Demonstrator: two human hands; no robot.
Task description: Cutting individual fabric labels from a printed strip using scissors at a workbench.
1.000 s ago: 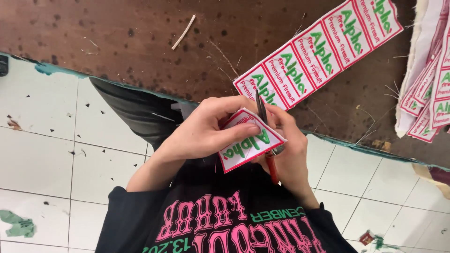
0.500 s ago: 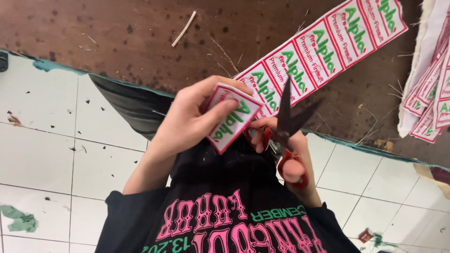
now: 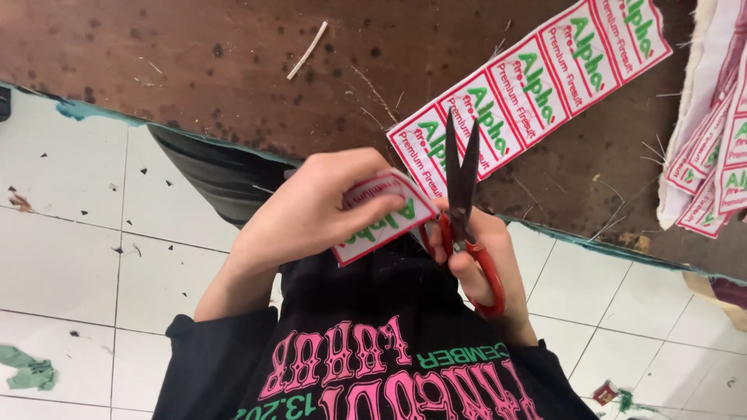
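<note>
My left hand (image 3: 315,206) pinches a single white label (image 3: 383,218) with a red border and green lettering, held flat in front of my chest. Beside it, my right hand (image 3: 482,260) grips red-handled scissors (image 3: 463,202); their dark blades point away from me, nearly closed, just right of the label's edge. A long strip of the same labels (image 3: 537,82) lies on the brown table (image 3: 194,62) beyond the blades. My black shirt with pink lettering fills the lower view.
A heap of cut labels (image 3: 716,179) lies at the table's right edge. A pale sliver (image 3: 307,50) and thread scraps litter the tabletop. White floor tiles (image 3: 78,233) with green scraps (image 3: 27,369) spread below the table's teal-painted edge.
My left hand turned the label and lowered it. The scissors, open half a second ago, are now almost closed and point up over the strip.
</note>
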